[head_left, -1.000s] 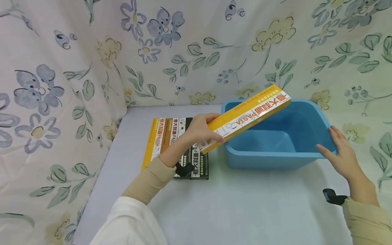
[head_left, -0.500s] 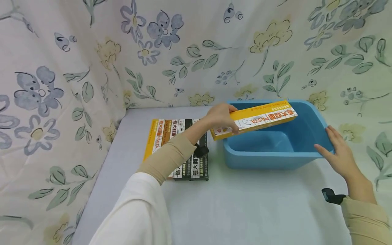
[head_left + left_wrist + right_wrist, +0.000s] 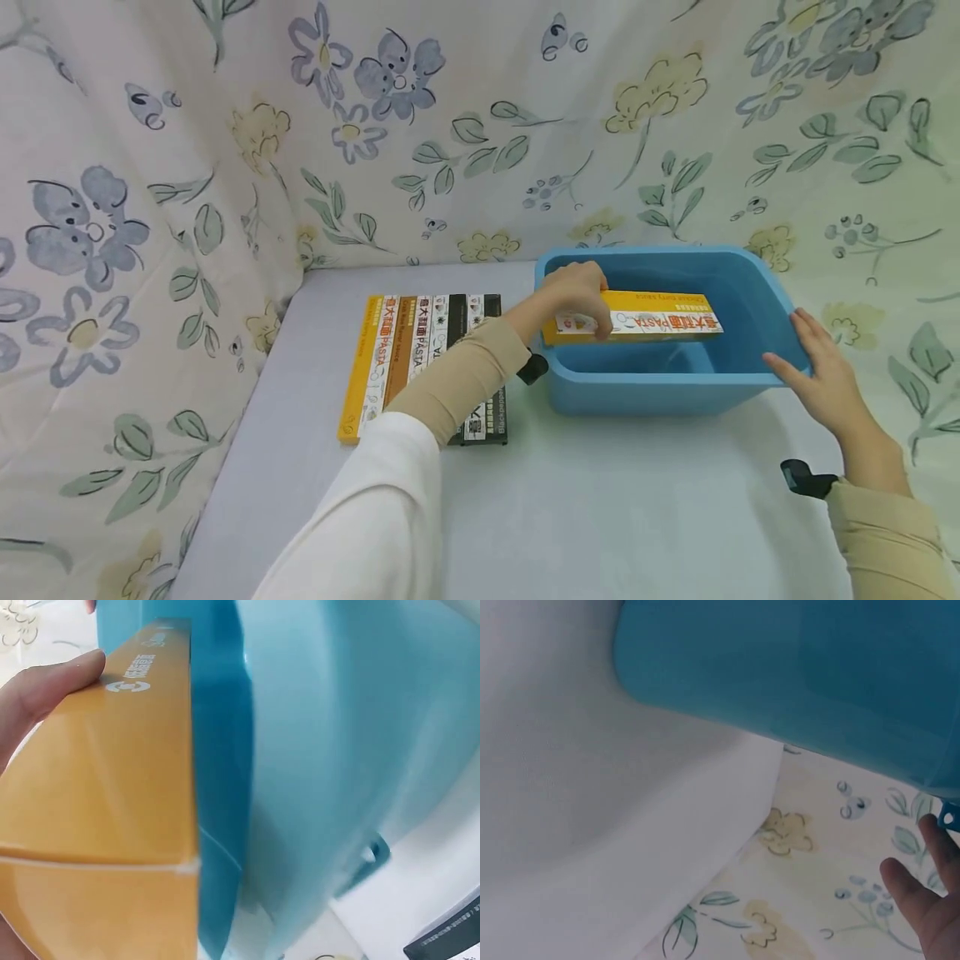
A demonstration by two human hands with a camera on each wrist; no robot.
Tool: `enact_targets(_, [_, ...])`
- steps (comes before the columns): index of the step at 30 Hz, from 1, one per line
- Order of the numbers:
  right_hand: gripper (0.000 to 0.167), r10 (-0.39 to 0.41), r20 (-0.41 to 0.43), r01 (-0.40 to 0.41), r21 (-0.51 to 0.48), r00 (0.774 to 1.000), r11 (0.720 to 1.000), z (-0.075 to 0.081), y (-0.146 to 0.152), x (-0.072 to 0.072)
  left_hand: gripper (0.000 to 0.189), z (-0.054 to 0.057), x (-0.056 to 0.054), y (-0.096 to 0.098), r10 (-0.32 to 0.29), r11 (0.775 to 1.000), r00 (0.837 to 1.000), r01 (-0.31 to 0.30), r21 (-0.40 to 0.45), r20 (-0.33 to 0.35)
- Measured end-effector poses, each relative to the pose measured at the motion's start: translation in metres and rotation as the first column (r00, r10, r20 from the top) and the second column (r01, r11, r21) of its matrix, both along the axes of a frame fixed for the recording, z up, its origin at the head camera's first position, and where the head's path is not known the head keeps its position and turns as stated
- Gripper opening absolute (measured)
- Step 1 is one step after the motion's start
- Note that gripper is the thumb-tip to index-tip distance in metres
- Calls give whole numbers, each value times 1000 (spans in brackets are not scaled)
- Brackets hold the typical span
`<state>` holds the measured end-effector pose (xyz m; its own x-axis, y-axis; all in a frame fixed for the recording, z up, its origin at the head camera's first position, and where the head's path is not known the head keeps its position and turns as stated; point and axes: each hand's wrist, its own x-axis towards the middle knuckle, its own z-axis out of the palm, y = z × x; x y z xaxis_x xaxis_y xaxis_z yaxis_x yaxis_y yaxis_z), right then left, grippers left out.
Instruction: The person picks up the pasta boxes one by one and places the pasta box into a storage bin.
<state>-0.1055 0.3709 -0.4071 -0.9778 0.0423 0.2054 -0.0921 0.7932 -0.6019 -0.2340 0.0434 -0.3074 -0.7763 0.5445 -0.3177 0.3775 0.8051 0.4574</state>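
Note:
My left hand [image 3: 579, 293] grips the left end of a yellow pasta box [image 3: 660, 322] labelled chicken curry sauce. The box lies lengthwise within the opening of a blue plastic bin [image 3: 675, 380], below its back rim. In the left wrist view, the thumb presses on the yellow pasta box [image 3: 112, 780] beside the bin wall [image 3: 315, 735]. My right hand [image 3: 828, 379] rests at the bin's front right corner with fingers spread. In the right wrist view, two fairly straight fingers [image 3: 909, 889] show near a small tab under the rim.
Left of the bin, several pasta boxes lie side by side on the pale table [image 3: 600, 508]: a yellow box [image 3: 358, 375], a brown box [image 3: 399, 350] and black boxes [image 3: 491, 417]. My left sleeve [image 3: 468, 375] passes over them. Floral curtains [image 3: 450, 125] hang behind and at both sides.
My left hand has moved right with the yellow pasta box and lowered it from a tilt above the bin to nearly level within its opening. My right hand keeps its place at the corner.

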Motion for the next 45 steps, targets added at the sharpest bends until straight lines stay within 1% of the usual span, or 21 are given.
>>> enact_targets(2, [74,-2,-3,2,3,1000,1000,0,2,1,27,0,0,9,5,999,1000,-5,-35,8])
enact_targets(4, [74,-4,-9,4,5,1000,1000,1,3,2,28,0,-1,18,5,996,1000,-4,-85,12])
enact_targets(8, [73,1,-26,-1,7,1000,1000,2,6,2,36,-1,-2,32,-7,985,999,14,-173,37])
enact_targets(11, [72,11,-35,-11,3,999,1000,3,7,1,46,-1,-2,39,-6,981,997,20,-192,72])
enact_targets(15, [73,26,-25,-25,5,999,1000,3,5,-2,53,-1,-2,45,5,981,994,15,-195,105])
enact_targets(18, [73,28,-25,-28,7,999,1000,3,3,-3,61,1,-3,51,-19,977,991,47,-210,131])
enact_targets(22, [73,32,-33,-32,2,999,999,2,1,-5,82,3,-6,59,-59,958,984,104,-266,171])
enact_targets(26, [73,42,-34,-43,-12,999,999,2,-1,-9,101,3,-9,65,-71,933,977,137,-333,201])
enact_targets(29, [73,43,-30,-44,-13,999,999,3,-2,-10,107,0,-10,71,-72,920,970,155,-360,232])
enact_targets(31, [73,38,-23,-38,-4,999,999,2,-2,-10,108,-3,-9,75,-91,910,966,180,-374,243])
enact_targets(34, [74,30,-13,-30,-1,999,1000,1,1,-9,104,-3,-5,84,-134,885,960,227,-407,245])
enact_targets(35, [74,26,-10,-26,0,1000,1000,0,2,-8,103,-2,-3,87,-153,872,957,248,-422,247])
enact_targets(37, [74,20,-14,-20,-2,1000,1000,0,4,-6,96,0,0,94,-212,836,941,314,-450,263])
enact_targets(39, [74,16,-15,-16,-3,1000,1000,-1,4,-5,88,1,3,101,-248,801,925,362,-477,286])
enact_targets(42, [74,8,-12,-8,0,1000,1000,-3,5,-5,76,1,5,112,-282,748,907,412,-520,313])
enact_targets(45, [74,1,-2,-1,-3,1000,1000,-4,7,-3,68,-1,7,122,-287,698,894,441,-564,344])
